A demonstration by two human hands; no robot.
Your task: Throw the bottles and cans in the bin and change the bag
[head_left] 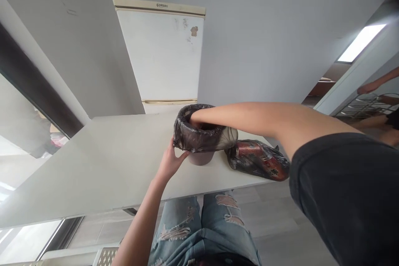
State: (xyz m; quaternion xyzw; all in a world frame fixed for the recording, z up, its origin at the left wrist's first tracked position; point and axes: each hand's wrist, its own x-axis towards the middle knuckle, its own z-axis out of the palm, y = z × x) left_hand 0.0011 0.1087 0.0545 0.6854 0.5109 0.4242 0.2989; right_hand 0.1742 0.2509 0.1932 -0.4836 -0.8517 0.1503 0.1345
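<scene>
Standing bin (pixel 201 158), hands (pixel 171 161) within and alongside

right hand (pixel 196 119): fingers hidden inside black plastic bag (pixel 198 140) | bin (pixel 201 158): upper wall covered by bag | red-printed package (pixel 260 160): print unreadable | refrigerator (pixel 165 56): base behind table (pixel 124 158), logo too small | other person's arm (pixel 382 81): cut off, right edge

Grey wall (pixel 255 41), white fridge (pixel 162 54) (scuffed).

Black bag (pixel 196 140) over bin (pixel 201 158) — right hand (pixel 196 119) inside
</scene>
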